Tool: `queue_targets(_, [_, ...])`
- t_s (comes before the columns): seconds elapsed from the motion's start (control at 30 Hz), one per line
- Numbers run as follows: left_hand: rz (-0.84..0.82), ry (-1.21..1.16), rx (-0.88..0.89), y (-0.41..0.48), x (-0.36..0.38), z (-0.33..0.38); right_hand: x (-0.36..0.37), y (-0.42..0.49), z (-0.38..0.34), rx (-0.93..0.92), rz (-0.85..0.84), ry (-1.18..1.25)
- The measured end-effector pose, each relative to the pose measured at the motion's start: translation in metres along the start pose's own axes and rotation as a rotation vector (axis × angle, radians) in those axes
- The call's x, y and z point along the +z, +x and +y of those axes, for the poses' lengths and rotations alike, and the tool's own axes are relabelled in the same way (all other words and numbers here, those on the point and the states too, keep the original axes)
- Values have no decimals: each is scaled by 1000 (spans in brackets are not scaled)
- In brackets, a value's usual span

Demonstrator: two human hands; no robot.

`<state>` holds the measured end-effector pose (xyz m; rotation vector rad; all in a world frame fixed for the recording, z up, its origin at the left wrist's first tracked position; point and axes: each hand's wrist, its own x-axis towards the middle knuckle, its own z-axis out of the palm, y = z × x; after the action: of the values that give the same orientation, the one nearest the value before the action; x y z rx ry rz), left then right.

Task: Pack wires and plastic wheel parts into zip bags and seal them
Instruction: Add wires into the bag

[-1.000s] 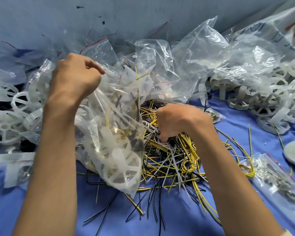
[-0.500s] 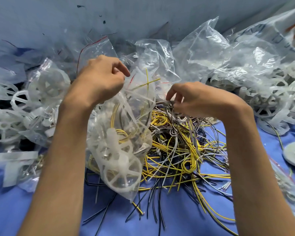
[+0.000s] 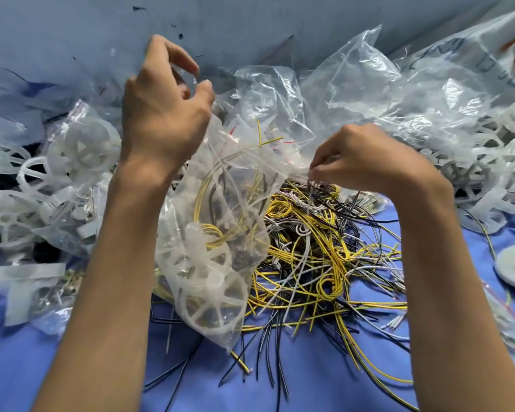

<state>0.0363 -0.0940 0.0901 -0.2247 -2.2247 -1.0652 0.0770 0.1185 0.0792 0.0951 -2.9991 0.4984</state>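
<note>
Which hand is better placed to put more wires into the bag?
Probably the right hand: its fingers pinch wires beside the bag mouth, while the left hand holds the bag up.

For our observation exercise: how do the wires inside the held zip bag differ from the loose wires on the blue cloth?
The bagged wires are few, mostly yellow; the loose wires are many: yellow, black, white. The bagged wires hang in the zip bag gripped by the left hand; the loose wires lie tangled on the blue cloth, some pinched by the right hand. Both are thin.
</note>
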Motion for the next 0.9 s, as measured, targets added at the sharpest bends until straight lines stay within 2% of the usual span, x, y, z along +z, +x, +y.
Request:
queue_targets(0.17, [-180,-104,162,-10,0,16,-4,2,3,151,243,102])
queue_targets(0.3, [-366,-153,268,-20,6,29,-6,3,1,102,415,154])
queue_targets(0.4, [-459,-144,331,-24,8,32,-8,4,1,56,350,164])
queue_targets(0.57, [-487,-143,346,-24,6,34,-7,4,3,-59,150,235])
queue_targets(0.73, [-526,-145,338,-26,5,38,-9,3,-1,-146,86,402])
queue_targets(0.9, [-602,35,259,-25,13,37,-10,1,-4,-163,123,503])
